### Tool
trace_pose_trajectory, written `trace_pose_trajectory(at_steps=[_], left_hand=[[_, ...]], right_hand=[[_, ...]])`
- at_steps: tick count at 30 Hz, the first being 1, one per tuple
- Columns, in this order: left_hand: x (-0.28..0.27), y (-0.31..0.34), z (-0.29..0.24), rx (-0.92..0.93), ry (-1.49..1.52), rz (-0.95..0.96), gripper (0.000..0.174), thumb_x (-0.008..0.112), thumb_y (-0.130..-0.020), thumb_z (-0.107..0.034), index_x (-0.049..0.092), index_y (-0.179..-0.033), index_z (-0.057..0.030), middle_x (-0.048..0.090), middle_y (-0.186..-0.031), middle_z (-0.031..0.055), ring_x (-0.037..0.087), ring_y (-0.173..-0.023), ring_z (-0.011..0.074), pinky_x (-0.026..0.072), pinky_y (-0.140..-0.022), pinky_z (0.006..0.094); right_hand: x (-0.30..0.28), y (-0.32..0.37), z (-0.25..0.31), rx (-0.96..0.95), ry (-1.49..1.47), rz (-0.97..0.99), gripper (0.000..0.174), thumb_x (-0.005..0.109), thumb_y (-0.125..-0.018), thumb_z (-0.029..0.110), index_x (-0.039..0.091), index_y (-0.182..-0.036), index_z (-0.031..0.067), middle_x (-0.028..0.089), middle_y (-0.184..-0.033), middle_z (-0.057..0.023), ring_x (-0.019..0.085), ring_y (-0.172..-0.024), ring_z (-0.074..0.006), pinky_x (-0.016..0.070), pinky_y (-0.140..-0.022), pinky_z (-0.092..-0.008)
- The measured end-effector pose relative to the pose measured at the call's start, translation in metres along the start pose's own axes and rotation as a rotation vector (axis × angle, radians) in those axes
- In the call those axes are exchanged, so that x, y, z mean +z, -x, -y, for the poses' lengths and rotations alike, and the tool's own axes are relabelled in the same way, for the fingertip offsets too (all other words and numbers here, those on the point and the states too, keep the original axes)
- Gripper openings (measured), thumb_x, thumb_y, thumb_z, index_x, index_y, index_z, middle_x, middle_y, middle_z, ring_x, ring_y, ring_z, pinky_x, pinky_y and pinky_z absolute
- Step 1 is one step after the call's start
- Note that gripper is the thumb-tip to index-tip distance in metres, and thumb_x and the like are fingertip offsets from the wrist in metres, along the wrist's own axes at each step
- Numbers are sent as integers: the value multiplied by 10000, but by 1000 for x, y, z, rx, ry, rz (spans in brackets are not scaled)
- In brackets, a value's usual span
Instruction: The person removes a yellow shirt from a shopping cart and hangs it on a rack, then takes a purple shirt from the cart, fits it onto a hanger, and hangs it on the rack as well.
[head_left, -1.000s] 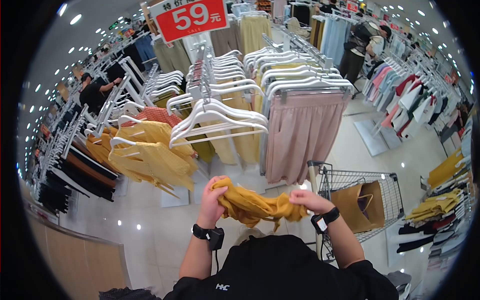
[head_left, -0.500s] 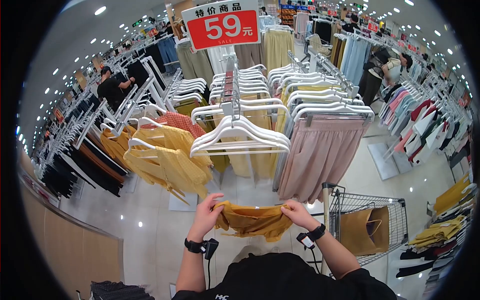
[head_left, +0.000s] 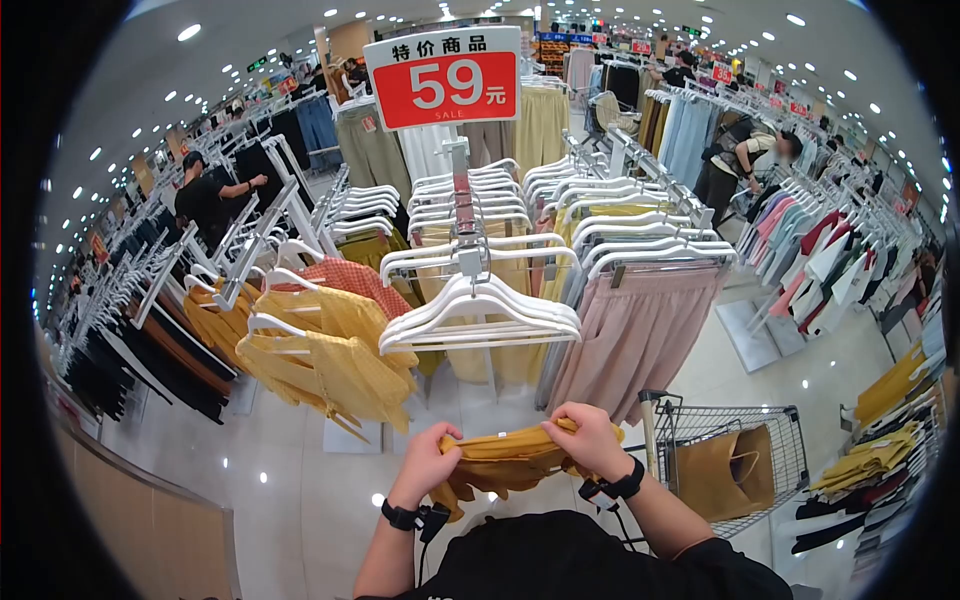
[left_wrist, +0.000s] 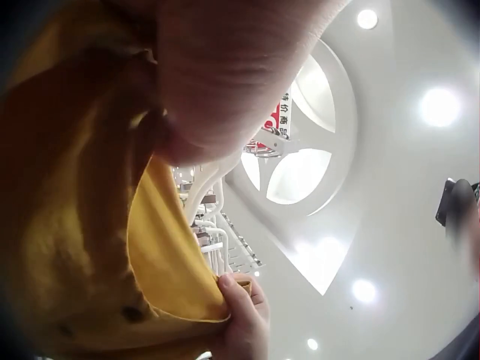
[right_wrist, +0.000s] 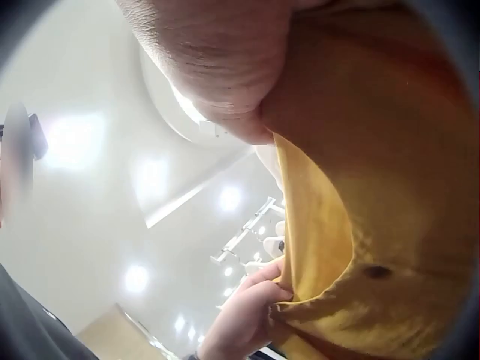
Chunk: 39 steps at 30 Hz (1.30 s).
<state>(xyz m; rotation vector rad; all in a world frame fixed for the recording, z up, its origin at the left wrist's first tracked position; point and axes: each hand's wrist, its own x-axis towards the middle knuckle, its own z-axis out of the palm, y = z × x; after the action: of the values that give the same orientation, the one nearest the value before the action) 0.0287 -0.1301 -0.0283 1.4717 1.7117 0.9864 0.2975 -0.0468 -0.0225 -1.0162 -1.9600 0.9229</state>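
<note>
A mustard-yellow top (head_left: 508,462) is stretched between both hands at waist height, in front of the person's body. Its left end is gripped by the left hand (head_left: 428,468), thumb pressed over the cloth. On the other side the right hand (head_left: 592,442) pinches the upper edge between thumb and fingers. Both wrist views show the curved edge of an opening, with a small dark round spot (right_wrist: 376,271) on the cloth below it. The lower part hangs in folds, bunched near the left wrist.
White hangers (head_left: 480,318) hang on the rack ahead, under a red sale sign (head_left: 445,85). Yellow tops (head_left: 325,365) hang left of them, pink bottoms (head_left: 640,335) right. A wire cart (head_left: 790,440) with a paper bag (head_left: 720,472) stands at right. Two people are farther off.
The bunched top was first spread out between the hands, its opening facing up; now its upper edge is drawn straighter. The right hand has shifted its hold and turned inward.
</note>
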Motion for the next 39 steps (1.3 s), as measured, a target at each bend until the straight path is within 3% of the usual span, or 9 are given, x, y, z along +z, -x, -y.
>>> trace_pose_trajectory(at_steps=[2,5,7,11,16,21,24,29,39], left_hand=[[-4,-6,16,5,-21,-29,167,601,-800,-115,612,-932,-15,575,-712,67,527,-635,132,453,-595,306],[-17,-14,29,152,-60,-94,147,529,-786,-93,596,-877,1,545,-664,80,513,-609,145,438,-568,319],[-29,-12,18,-49,34,70,137,512,-798,-100,589,-844,3,547,-655,113,511,-570,202,434,-555,340],[-42,-12,-2,-10,-248,-82,141,494,-799,-92,600,-815,0,601,-700,174,576,-568,322,471,-554,392],[-56,-18,26,116,-409,-208,155,510,-816,-107,611,-827,10,592,-786,202,617,-799,340,493,-721,400],[-81,-17,17,22,-206,31,174,616,-868,-148,629,-880,25,596,-848,187,592,-833,345,473,-757,389],[-81,-18,34,77,-129,-13,186,643,-882,-159,634,-900,26,598,-845,173,583,-820,342,466,-748,389],[-73,-20,43,125,-148,-55,182,628,-889,-159,638,-905,22,594,-845,172,579,-822,346,462,-735,400],[-77,-13,54,-21,-73,-14,203,683,-856,-177,669,-894,22,653,-748,162,631,-709,284,485,-660,359]], right_hand=[[1,-6,-1,-135,152,-57,114,677,-808,134,637,-857,40,656,-793,-131,634,-719,-311,514,-657,-363],[3,-14,-3,-264,238,-90,93,640,-758,68,630,-849,52,651,-784,-114,635,-729,-322,521,-656,-394],[10,-17,-11,-276,303,-36,99,625,-744,54,625,-843,55,636,-784,-111,631,-737,-316,520,-663,-401],[21,-23,-19,-308,475,86,106,590,-715,27,608,-814,59,595,-798,-107,620,-790,-306,512,-702,-422],[29,-33,-22,-244,425,188,115,591,-719,35,605,-832,49,596,-833,-113,613,-835,-319,505,-734,-420],[26,-45,-10,-34,255,453,209,629,-775,80,617,-978,34,613,-944,-143,612,-914,-300,504,-790,-369],[14,-70,25,-80,-114,163,306,687,-801,118,611,-1081,22,621,-1003,-141,604,-947,-292,490,-832,-355],[19,-133,48,-428,415,-417,298,728,-782,165,623,-1027,32,628,-998,-121,605,-925,-300,480,-784,-372],[49,-168,26,-382,282,-275,191,703,-830,190,604,-885,37,642,-789,-108,617,-767,-305,467,-697,-409]])
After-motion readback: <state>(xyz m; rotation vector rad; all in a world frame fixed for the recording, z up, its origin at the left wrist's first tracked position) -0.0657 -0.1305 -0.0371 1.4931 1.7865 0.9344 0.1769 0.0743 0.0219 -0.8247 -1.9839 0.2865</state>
